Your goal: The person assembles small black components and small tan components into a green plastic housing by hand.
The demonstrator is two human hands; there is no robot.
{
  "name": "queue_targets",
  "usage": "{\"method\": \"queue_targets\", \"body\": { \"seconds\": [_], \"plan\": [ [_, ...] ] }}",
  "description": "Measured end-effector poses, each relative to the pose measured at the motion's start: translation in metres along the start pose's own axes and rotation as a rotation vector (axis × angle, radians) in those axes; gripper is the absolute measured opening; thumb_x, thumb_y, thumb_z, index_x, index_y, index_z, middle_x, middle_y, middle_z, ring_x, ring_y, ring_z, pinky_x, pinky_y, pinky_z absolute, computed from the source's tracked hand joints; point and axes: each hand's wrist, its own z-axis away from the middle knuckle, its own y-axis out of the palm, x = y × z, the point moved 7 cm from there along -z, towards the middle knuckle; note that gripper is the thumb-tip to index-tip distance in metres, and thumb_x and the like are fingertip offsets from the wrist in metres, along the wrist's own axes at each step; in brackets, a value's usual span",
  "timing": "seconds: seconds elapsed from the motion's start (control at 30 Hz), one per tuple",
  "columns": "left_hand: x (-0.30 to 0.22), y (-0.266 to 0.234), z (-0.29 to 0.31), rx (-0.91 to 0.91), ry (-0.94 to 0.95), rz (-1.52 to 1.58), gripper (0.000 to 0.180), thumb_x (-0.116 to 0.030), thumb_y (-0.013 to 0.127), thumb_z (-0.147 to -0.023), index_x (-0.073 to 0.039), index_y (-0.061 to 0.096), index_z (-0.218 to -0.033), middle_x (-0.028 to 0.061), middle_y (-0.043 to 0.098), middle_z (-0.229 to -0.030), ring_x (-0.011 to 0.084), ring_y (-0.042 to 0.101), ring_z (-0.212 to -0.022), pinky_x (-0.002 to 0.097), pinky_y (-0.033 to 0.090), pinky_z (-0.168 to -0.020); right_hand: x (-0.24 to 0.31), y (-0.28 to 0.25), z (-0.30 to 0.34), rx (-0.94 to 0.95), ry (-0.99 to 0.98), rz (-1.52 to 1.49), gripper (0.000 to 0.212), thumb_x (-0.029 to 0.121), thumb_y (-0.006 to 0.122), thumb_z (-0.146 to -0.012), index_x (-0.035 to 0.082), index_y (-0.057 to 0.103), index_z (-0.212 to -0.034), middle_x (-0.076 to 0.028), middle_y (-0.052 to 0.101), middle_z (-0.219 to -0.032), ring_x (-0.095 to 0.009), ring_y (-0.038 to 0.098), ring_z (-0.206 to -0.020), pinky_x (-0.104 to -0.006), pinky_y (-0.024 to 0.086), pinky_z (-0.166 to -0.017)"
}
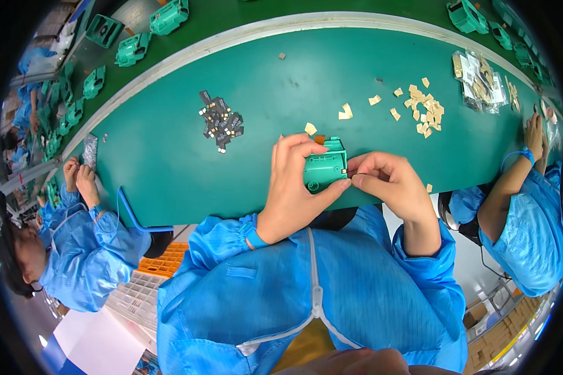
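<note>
A green plastic housing [324,169] is held near the table's front edge, in front of my body. My left hand [289,194] grips it, fingers over the far left side and thumb along the near edge. A short orange strip [319,139] sticks out at its far end. At the housing's right edge, my right hand [397,182] is closed in a pinch, its fingertips close to a small gold-coloured spot there. What those fingertips hold is too small to make out. Just beyond the housing lies a cream-coloured piece [310,129].
A pile of small black parts with gold ends [220,124] lies left on the green table [263,81]. Cream pieces [426,111] are scattered right, near clear plastic bags [480,81]. Green housings [169,17] stand beyond the pale rail [281,26]. Co-workers [84,250] sit on both sides.
</note>
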Motion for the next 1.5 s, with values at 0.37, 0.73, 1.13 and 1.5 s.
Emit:
{"method": "queue_targets", "body": {
  "seconds": [0.37, 0.73, 1.13, 1.5],
  "plan": [
    [0.02, -0.033, 0.011, 0.009, -0.127, 0.451, 0.06, -0.006, 0.084, -0.073, -0.008, 0.05, -0.122, 0.01, 0.042, -0.127, 0.025, 0.045, -0.126, 0.0383, 0.042, -0.103, 0.026, 0.04, -0.002, 0.125, -0.072, -0.051, 0.011, 0.001, 0.071, -0.089, -0.005, 0.067, -0.097, -0.005, 0.065, -0.102, -0.011, 0.063, -0.089, -0.025, 0.051, -0.077],
    [0.029, -0.025, 0.019, -0.013, -0.174, 0.814, 0.056, -0.006, 0.079, -0.076, -0.008, 0.05, -0.123, 0.0107, 0.039, -0.133, 0.024, 0.041, -0.131, 0.0389, 0.039, -0.108, 0.035, 0.049, 0.003, 0.108, -0.154, 0.05, 0.009, 0.004, 0.075, -0.085, -0.001, 0.069, -0.09, -0.005, 0.055, -0.107, -0.012, 0.059, -0.091, -0.0256, 0.049, -0.077],
    [0.03, -0.018, 0.017, 0.024, -0.051, 0.736, 0.057, -0.009, 0.08, -0.076, -0.006, 0.049, -0.124, 0.0113, 0.04, -0.133, 0.0252, 0.038, -0.132, 0.0399, 0.037, -0.109, 0.042, 0.044, 0.007, 0.089, -0.162, 0.153, 0.008, 0.001, 0.075, -0.082, 0.0, 0.07, -0.087, -0.004, 0.053, -0.108, -0.011, 0.059, -0.087, -0.0244, 0.049, -0.075],
    [0.014, -0.017, 0.011, 0.149, -0.04, 0.826, 0.059, 0.004, 0.073, -0.08, -0.007, 0.045, -0.131, 0.0091, 0.037, -0.137, 0.0284, 0.031, -0.144, 0.0439, 0.036, -0.114, 0.055, 0.049, 0.013, -0.043, -0.287, 0.207, 0.009, -0.004, 0.074, -0.081, -0.007, 0.068, -0.087, -0.008, 0.056, -0.105, -0.017, 0.065, -0.089, -0.0278, 0.056, -0.078]
  ]
}}
